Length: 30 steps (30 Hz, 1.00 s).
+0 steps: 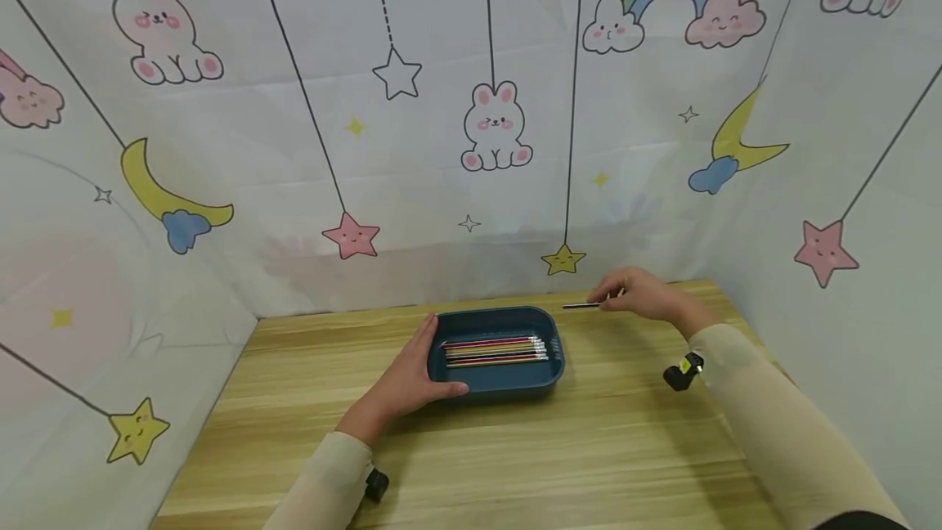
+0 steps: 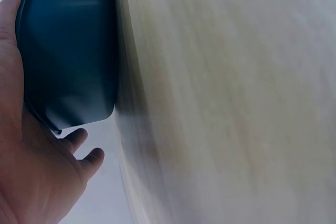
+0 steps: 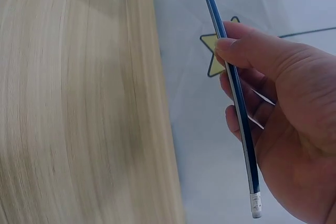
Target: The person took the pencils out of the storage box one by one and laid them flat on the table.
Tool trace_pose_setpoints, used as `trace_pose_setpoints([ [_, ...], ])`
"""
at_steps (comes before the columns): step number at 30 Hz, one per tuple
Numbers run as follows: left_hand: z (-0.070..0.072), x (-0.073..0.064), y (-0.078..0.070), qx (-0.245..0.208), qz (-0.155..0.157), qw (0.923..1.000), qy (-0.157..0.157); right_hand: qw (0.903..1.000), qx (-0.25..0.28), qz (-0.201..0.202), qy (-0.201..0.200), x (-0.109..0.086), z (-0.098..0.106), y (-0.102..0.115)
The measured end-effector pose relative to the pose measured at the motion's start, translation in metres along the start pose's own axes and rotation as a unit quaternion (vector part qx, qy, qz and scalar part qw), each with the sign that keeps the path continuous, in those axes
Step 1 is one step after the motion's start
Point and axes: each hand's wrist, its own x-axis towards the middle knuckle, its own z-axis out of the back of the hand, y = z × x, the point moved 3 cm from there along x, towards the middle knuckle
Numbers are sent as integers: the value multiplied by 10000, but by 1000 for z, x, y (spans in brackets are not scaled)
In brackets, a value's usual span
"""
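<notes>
A dark blue tray (image 1: pixel 508 389) rests on the table, and my left hand (image 1: pixel 408 379) grips its left end. The thumb lies along the near rim while the fingers reach toward the far corner. Several striped pencils (image 1: pixel 493 352) in red, yellow and dark colours lie side by side in the tray, their eraser ends to the right. Beyond the tray's right end, my right hand (image 1: pixel 639 294) pinches a dark blue and silver striped pencil (image 3: pixel 240 103) between thumb and fingers. It is held above the table, blunt end toward the tray, its white eraser end (image 3: pixel 255 203) near the palm.
The wood-grain table (image 1: pixel 589 456) meets a white cloth backdrop (image 1: pixel 434 186) printed with stars, bunnies, moons and a rainbow. The cloth rises behind the table and on both sides. Small black cameras (image 1: pixel 683 373) are strapped at both wrists, over cream sleeves.
</notes>
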Motion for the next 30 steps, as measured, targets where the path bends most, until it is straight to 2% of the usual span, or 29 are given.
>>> trace_pose_setpoints([
  [16,0,0,1,59,23,10000,31,9989,-16,-442,-122,-2,-5,-24],
  [24,0,0,0,42,32,10000,59,9992,-251,-270,-167,4,-18,-34],
  [30,0,-1,-2,90,70,9999,88,9985,-366,-399,-28,9,-28,-48],
])
